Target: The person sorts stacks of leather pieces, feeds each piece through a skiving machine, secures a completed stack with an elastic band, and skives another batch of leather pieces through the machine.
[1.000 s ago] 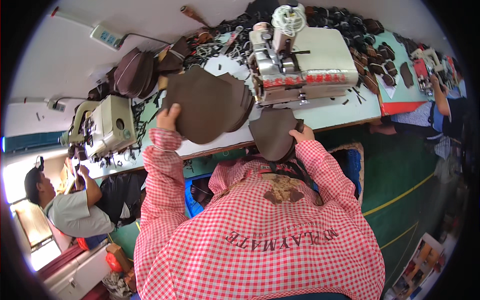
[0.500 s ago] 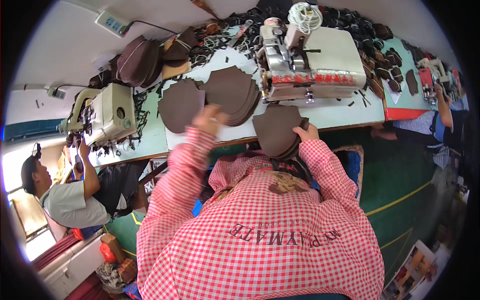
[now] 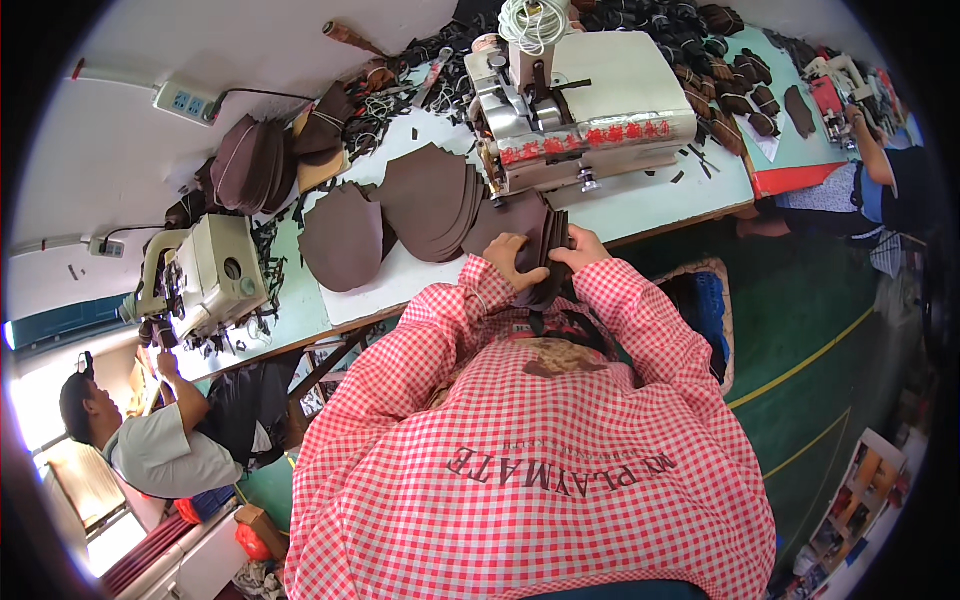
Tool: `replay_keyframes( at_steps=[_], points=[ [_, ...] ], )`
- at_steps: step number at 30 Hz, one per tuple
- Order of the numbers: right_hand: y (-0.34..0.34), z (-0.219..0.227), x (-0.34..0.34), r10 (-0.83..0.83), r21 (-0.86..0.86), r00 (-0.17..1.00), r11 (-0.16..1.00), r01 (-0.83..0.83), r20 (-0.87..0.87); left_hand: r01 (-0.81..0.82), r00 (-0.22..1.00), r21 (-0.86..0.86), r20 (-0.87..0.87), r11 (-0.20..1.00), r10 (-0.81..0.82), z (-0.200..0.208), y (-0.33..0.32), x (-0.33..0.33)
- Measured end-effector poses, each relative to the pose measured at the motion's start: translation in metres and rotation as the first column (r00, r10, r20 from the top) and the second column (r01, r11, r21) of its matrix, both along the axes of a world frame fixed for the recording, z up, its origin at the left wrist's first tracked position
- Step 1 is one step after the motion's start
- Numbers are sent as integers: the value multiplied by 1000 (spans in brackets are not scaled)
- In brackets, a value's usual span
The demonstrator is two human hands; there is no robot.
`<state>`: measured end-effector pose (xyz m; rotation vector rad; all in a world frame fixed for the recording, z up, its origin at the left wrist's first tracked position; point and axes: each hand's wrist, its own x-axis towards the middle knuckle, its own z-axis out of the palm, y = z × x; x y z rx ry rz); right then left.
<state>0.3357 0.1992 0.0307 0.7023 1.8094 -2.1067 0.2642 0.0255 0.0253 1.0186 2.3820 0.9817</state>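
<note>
Both hands grip a small stack of dark brown shield-shaped leather-like pieces (image 3: 516,218) at the table's front edge, close to my body. My left hand (image 3: 511,262) presses on the stack's near left side, thumb pointing right. On the right side, my right hand (image 3: 582,250) pinches the layered edges, which stand up and fan slightly. Left of the stack lies a pile of similar brown pieces (image 3: 428,203), and farther left another brown pile (image 3: 342,240). Behind the held stack stands a cream sewing machine (image 3: 615,105) with a metal head. The lower part of the stack is partly hidden by my fingers.
Black scraps and cords (image 3: 400,100) litter the back of the table. Tied brown bundles (image 3: 245,165) lean at the back left. Another cream machine (image 3: 218,270) stands left, where a co-worker (image 3: 165,430) sits. A second person (image 3: 875,170) works far right. A blue-lined basket (image 3: 705,310) sits below.
My left hand has moved right from the piles to the held stack. The stack, held by my right hand alone before, is now gripped by both and turned more edge-on. The view has shifted.
</note>
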Motion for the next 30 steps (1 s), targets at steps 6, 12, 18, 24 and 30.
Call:
replay_keyframes(
  at_steps=[6, 12, 18, 24, 30],
  points=[
    [-8, 18, -3, -102, -59, 994, 993, 103, 33, -55, 997, -51, 44, 997, 58, 5, 1, 1],
    [-6, 9, -5, -42, 67, 998, 997, 40, 36, 34, 972, 51, 230, 998, -45, -12, -17, -18],
    [-8, -31, -5, 15, 389, 999, 921, 5, -49, -131, 780, 105, 624, 986, 37, -25, -21, -20],
    [-15, -11, -8, -41, 420, 999, 907, 42, -10, -102, 796, 120, 605, 988, 9, -13, -20, -19],
    [-7, -42, -5, 29, 625, 999, 780, -34, 18, -225, 781, 194, 622, 955, 58, -28, -23, -12]
  ],
)
